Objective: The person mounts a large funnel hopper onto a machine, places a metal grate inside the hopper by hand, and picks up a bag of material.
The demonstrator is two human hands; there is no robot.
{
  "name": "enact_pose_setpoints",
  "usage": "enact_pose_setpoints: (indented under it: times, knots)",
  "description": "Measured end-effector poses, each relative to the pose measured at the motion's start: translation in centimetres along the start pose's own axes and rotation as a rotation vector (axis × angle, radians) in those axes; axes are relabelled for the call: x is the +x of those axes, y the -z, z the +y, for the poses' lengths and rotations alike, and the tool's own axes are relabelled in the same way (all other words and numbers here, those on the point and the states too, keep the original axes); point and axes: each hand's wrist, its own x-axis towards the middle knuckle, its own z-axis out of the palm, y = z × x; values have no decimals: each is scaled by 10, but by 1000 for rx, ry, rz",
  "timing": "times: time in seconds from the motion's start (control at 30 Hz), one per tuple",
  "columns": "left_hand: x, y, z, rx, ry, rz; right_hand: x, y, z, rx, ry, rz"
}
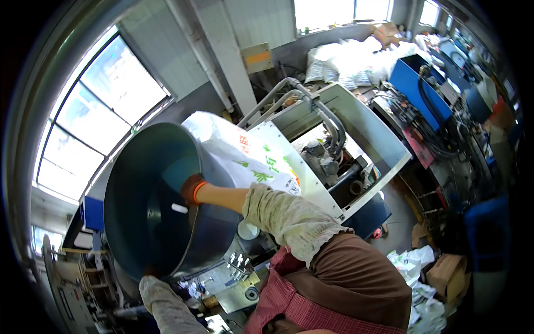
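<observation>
A large round metal hopper (214, 222), dark inside, stands tilted at the left. My right hand (192, 189), in a reddish-brown glove with an orange cuff, reaches over its rim; its fingers are too dark to make out. Low on the near side of the rim is my left hand (151, 271), mostly hidden in shadow beyond a pale sleeve cover. A small white oval opening or piece (179, 208) shows inside the hopper, close to my right hand. Behind the hopper leans a white sack (239, 147) with red and green print.
An open pale machine housing (370, 125) with bent pipes and a motor lies right of the sack. Farther back are white bags (347, 62) and a blue box (420, 92). A cardboard box (448, 275) sits at the lower right. Tall windows line the left.
</observation>
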Motion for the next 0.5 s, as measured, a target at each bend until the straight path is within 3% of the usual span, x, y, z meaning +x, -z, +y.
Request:
enact_pose_setpoints:
  times: [0.07, 0.2, 0.23, 0.27, 0.33, 0.37, 0.43, 0.5]
  knots:
    - [8, -5, -5, 71, 52, -73, 4, -7, 1, -60, 10, 23]
    - [-2, -2, 4, -204, -13, 187, -13, 11, 0, -19, -2, -16]
    - [-18, 8, 22, -433, 13, 254, -15, 10, 1, 6, 6, 48]
    - [-14, 5, 19, -391, -23, 309, -6, 2, 1, -14, -68, -29]
    - [-48, 31, 64, -386, 38, 325, 6, -13, 10, -48, 5, -57]
    - [-37, 10, 56, -490, -38, 311, 1, -10, 11, 0, 28, 21]
    - [-70, 44, 96, -339, 100, 217, -8, 2, 7, 79, 17, 52]
    - [-57, 24, 85, -430, 140, 426, -11, 4, 3, 58, 0, 90]
